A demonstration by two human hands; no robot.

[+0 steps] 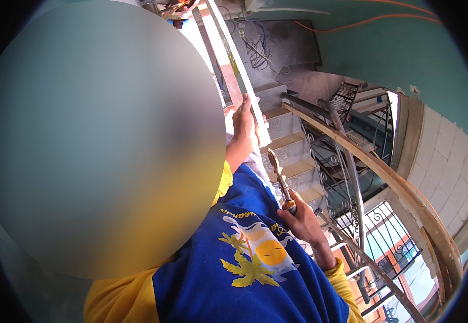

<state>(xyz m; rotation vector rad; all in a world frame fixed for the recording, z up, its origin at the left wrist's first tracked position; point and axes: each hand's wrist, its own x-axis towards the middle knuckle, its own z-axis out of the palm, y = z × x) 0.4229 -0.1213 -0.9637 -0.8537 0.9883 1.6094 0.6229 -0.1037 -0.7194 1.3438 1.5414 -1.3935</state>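
Observation:
My left hand is closed around the near end of a long, pale strip, which looks like a thin metal channel and runs away toward the upper edge. Its fingers wrap the strip's side, and the thumb lies along it. Lower and to the right, my right hand grips the handle of a pair of snips. Their narrow, worn metal jaws point up toward the strip's end, apart from it. A large blurred patch hides most of the left side.
Tiled stairs descend beyond my hands, beside a scrollwork metal railing. A long wooden board slants across the right side. Tangled cables lie on the grey floor at the top. A container of tools stands at the upper edge.

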